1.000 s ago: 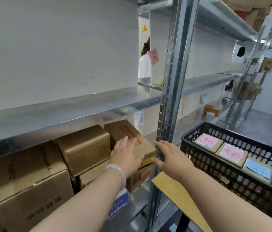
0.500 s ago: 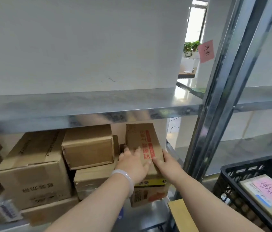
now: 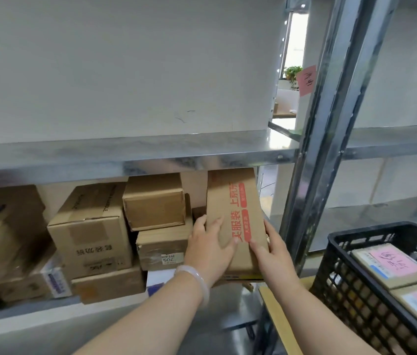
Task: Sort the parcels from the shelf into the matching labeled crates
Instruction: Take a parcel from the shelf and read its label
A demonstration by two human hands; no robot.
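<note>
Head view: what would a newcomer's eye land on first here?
The tall brown cardboard box with red characters, beneath the grey metal shelf board at its right end, is gripped at its sides by the left hand and right hand. Next comes the black plastic lattice crate at lower right, holding flat parcels with pink labels.

parcel (image 3: pixel 235 213): brown cardboard, red printed characters, 5 o'clock | crate (image 3: pixel 350 285): black lattice, 4 o'clock | crate labels (image 3: pixel 391 262): pink, dark handwriting | sticky note (image 3: pixel 306 80): pink, 1 o'clock | bracelet (image 3: pixel 194 280): milky white, 6 o'clock | shelf (image 3: pixel 151 155): mottled silver-grey
</note>
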